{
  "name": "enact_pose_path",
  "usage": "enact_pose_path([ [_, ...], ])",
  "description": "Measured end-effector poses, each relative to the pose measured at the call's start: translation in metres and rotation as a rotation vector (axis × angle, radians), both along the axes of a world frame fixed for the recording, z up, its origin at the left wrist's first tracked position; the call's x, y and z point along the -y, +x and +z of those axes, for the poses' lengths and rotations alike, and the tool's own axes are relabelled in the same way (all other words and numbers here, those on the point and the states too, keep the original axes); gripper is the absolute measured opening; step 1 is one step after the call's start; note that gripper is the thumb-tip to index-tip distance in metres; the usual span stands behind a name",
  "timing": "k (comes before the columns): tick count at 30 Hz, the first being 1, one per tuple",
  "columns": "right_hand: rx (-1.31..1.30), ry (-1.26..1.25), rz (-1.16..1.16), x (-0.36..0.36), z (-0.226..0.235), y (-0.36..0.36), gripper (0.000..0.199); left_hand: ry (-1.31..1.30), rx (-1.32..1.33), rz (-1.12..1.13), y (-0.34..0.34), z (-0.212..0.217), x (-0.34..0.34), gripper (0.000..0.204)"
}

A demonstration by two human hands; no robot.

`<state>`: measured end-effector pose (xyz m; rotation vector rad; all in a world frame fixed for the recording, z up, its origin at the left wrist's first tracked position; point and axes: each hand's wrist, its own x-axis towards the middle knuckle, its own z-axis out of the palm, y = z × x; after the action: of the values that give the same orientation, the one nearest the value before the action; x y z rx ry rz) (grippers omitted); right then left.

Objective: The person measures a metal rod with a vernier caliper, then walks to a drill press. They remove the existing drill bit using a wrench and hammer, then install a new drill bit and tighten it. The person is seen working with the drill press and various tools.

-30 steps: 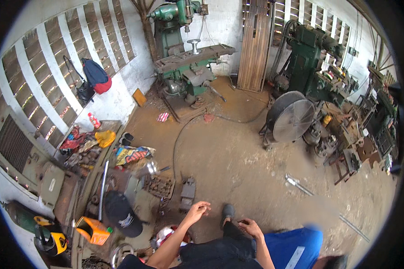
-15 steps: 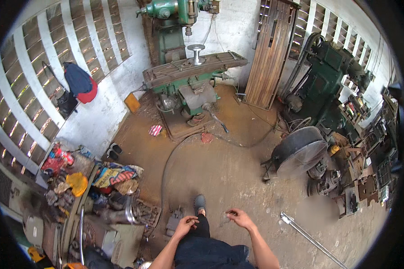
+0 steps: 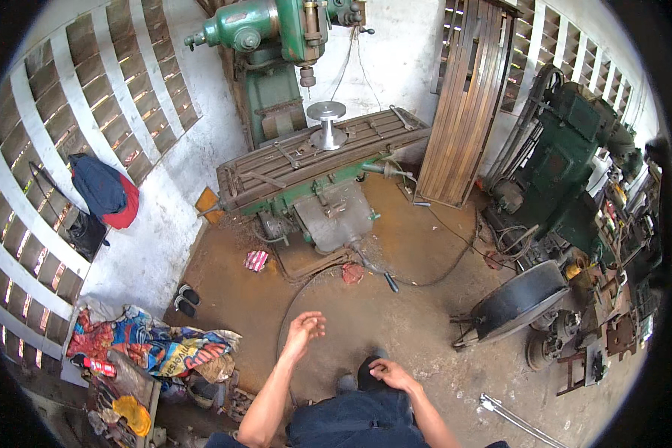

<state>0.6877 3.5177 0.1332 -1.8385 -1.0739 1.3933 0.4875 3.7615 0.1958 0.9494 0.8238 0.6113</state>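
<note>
Swinging farther forward than 0.5 seconds ago, our left hand [image 3: 302, 335] is now leading our right hand [image 3: 393, 375] as we are nearing the green milling machine [image 3: 302, 33].

Our left fingers are spreading slightly, lightly bent, and our right fingers are curling loosely; we are seeing nothing gripped in either. Ahead, the silvery spool-shaped piece [image 3: 327, 131] is standing upright on the machine's slotted table [image 3: 313, 166], well apart from both hands. Across the floor [image 3: 440, 328], a dark cable [image 3: 294, 296] is snaking in our way, and in our judgement it could be tripping us if we are watching the table instead. Low in front, a lever with a black grip [image 3: 390, 281] is jutting out; coming in too close, we could be knocking a shin against it.
</note>
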Motion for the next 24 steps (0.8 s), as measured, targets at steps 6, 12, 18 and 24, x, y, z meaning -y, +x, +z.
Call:
enact_pose_path([
  [6,0.050,0.041,0.251,-0.159,0.015,0.059,0.033,0.012,0.121,0.191,0.052,0.016,-0.136,0.024],
  [12,-0.016,0.243,0.265,-0.362,0.063,0.105,0.031,0.057,0.125,0.346,0.077,0.031,-0.238,0.025],
  [18,0.408,0.682,0.298,-0.549,0.142,0.085,0.035,0.047,0.119,0.457,0.075,0.058,-0.304,0.024],
  [24,0.720,0.744,0.350,-0.660,0.143,0.048,0.036,0.105,0.210,0.526,0.050,0.065,-0.377,0.021],
])
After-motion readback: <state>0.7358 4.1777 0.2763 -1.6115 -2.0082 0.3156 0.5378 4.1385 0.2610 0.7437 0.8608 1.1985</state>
